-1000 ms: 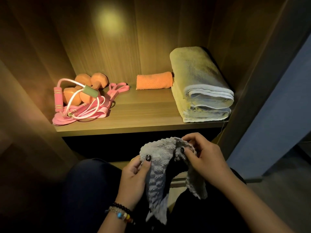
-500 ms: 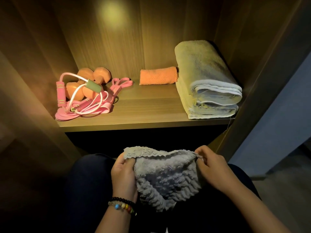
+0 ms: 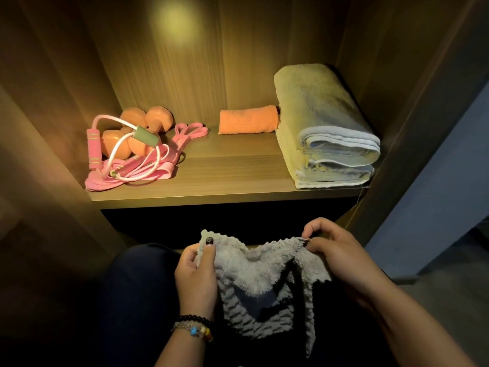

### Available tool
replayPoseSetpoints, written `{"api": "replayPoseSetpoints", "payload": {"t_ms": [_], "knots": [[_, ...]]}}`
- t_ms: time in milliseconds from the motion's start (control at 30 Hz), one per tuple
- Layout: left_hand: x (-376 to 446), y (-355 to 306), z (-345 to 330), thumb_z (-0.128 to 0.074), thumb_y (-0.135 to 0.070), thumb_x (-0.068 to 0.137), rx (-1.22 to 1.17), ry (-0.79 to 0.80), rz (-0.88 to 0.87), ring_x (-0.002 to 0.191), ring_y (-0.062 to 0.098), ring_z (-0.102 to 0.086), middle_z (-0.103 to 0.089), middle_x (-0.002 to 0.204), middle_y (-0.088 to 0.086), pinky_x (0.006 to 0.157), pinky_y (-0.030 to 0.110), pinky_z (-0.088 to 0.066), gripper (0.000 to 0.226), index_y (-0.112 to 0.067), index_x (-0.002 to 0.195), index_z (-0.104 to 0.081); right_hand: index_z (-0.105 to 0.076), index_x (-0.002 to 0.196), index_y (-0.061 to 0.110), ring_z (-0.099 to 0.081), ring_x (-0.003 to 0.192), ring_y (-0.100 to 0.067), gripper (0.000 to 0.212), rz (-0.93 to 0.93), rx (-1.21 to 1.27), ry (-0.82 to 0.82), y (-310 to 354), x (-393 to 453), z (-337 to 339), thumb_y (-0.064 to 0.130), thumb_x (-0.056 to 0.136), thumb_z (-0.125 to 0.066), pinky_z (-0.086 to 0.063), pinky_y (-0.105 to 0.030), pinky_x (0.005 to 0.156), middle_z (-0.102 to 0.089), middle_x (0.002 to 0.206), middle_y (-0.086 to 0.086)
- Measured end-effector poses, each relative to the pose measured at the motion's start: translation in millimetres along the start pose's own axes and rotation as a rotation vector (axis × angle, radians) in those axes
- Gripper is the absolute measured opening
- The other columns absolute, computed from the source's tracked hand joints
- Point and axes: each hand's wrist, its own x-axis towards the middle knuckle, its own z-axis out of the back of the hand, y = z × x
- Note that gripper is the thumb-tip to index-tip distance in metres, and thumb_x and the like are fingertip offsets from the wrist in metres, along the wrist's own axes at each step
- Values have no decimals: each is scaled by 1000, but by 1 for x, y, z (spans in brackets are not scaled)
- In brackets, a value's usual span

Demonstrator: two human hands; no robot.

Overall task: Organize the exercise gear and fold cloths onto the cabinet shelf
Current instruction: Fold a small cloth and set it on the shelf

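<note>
**Grey cloth held by two corners below the shelf**

Nearest the camera, the left hand (image 3: 197, 276) pinches the upper left corner of a fluffy grey cloth (image 3: 260, 292) between thumb and curled fingers; beaded bracelets (image 3: 194, 328) circle that wrist. The right hand (image 3: 334, 256) pinches the upper right corner with fingertips and thumb. The top edge sags between the two grips, and the rest of the cloth hangs crumpled over the person's dark-clothed lap, one strip trailing lower on the right.

Beyond the hands is a dark gap, then the front edge of the wooden cabinet shelf (image 3: 227, 200). On the shelf's left, a pink jump rope (image 3: 93, 145) and pink resistance bands (image 3: 182, 140) lie tangled over orange dumbbells (image 3: 158, 119), the bands reaching close to the front edge. On the right, a folded pale towel (image 3: 325, 128) sits against the side wall, its folds just at the front edge. At the back, a rolled orange cloth (image 3: 248, 120) touches the towel. Bare shelf lies open in the middle, between bands and towel.
</note>
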Motion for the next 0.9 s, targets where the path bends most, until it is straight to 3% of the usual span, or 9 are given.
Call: {"api": "replayPoseSetpoints", "payload": {"t_ms": [100, 200, 267, 367, 433, 500, 567, 800, 900], "knots": [[-2, 0, 0, -56, -15, 95, -16, 25, -7, 60, 14, -60, -67, 67, -2, 50, 25, -47, 9, -16, 89, -63, -75, 78, 22, -48, 58, -18, 37, 0, 44, 37, 2, -4, -3, -3, 87, -51, -35, -22, 52, -61, 68, -7], [-6, -1, -3, -54, -8, 94, -3, 107, -51, 61, 23, -52, -66, 72, 6, 54, 33, -42, 17, -21, 96, -63, -79, 82, 19, -44, 41, -2, 40, 22, 38, 36, 3, -7, -9, -5, 90, -47, -32, -12, 42, -59, 50, 10], [-9, -1, -7, -53, -4, 94, -7, 164, -85, 64, 25, -63, -73, 80, 6, 54, 32, -49, 23, -23, 98, -66, -77, 83, 15, -47, 40, -1, 40, 7, 45, 38, 4, -9, -17, -7, 90, -45, -36, -12, 41, -61, 52, 9], [-16, -1, -10, -53, -2, 94, -26, 268, -90, 81, 26, -72, -75, 88, 8, 62, 29, -57, 21, -17, 97, -68, -75, 91, 18, -59, 60, -14, 39, -76, 70, 104, 6, -11, -28, -7, 89, -45, -54, -27, 53, -66, 82, -8], [-16, 1, -11, -57, -2, 92, 2, 267, -129, 89, 20, -71, -74, 95, 5, 69, 25, -56, 23, -20, 93, -71, -73, 101, 19, -63, 67, -15, 43, -75, 44, 140, 5, -11, -34, -10, 88, -43, -60, -36, 64, -67, 98, -7], [-13, 2, -11, -63, -2, 87, 129, 181, -230, 97, -1, -63, -68, 106, -4, 80, 12, -48, 28, -29, 85, -72, -70, 109, 22, -61, 56, -9, 49, -13, -52, 150, 0, -12, -38, -13, 87, -43, -60, -41, 69, -68, 81, 8], [-10, 2, -9, -66, 0, 84, 221, 106, -293, 93, -10, -57, -60, 107, -5, 76, 2, -42, 33, -33, 82, -71, -69, 111, 27, -56, 48, -6, 49, 73, -204, 113, -6, -12, -38, -10, 86, -48, -59, -44, 69, -62, 58, 15], [-6, 9, -10, -65, 1, 86, 56, 172, -143, 79, 6, -70, -76, 87, -2, 66, 13, -52, 22, -16, 93, -75, -73, 81, 40, -58, 71, -5, 28, 350, -367, -116, -18, -7, -35, 12, 78, -76, -50, -24, 64, -63, 81, 10], [-5, 11, -10, -67, -8, 86, 106, 141, -144, 85, 12, -70, -75, 90, 0, 74, 23, -55, 13, -11, 97, -73, -76, 86, 29, -52, 84, -4, 9, 562, -623, -239, -19, -9, -32, 24, 79, -74, -50, -25, 66, -52, 94, 13]]}}
